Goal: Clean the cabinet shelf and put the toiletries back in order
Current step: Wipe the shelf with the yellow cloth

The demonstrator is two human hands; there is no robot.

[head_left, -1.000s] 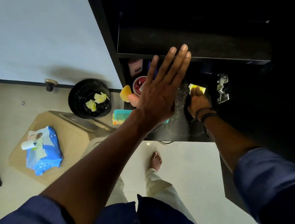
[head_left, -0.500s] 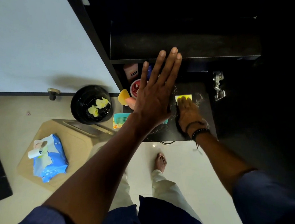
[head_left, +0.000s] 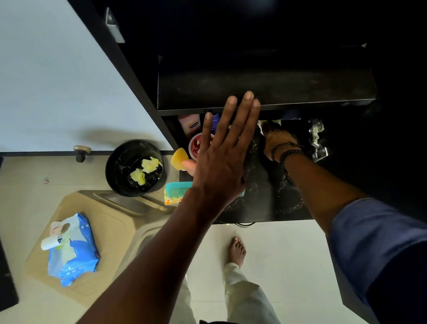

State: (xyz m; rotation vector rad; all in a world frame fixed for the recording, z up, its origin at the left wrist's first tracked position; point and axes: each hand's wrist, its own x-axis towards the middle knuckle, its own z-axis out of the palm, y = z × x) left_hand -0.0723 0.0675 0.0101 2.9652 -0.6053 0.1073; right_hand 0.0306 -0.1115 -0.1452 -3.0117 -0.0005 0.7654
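Note:
My left hand (head_left: 222, 156) is open and flat, fingers straight, its tips at the front edge of the upper black shelf (head_left: 266, 97). Below, my right hand (head_left: 278, 143) presses a yellowish wipe (head_left: 268, 124) onto the lower black shelf (head_left: 262, 204), far back under the upper one. The lower shelf shows wet streaks and specks. Toiletries crowd its left end: a pink tube (head_left: 189, 124), a red round tin (head_left: 197, 145), an orange piece (head_left: 179, 158), a teal comb (head_left: 177, 190). My left hand hides part of them.
A black bin (head_left: 134, 168) with crumpled yellow wipes stands on the floor left of the cabinet. A blue wet-wipe pack (head_left: 71, 249) lies on a beige board (head_left: 115, 227). A metal hinge (head_left: 317, 139) sits at the cabinet's right side. My bare foot (head_left: 236, 249) is below.
My right hand has pushed the wipe from the middle of the lower shelf toward the back, under the upper shelf. My left hand stays flat at the upper shelf's edge.

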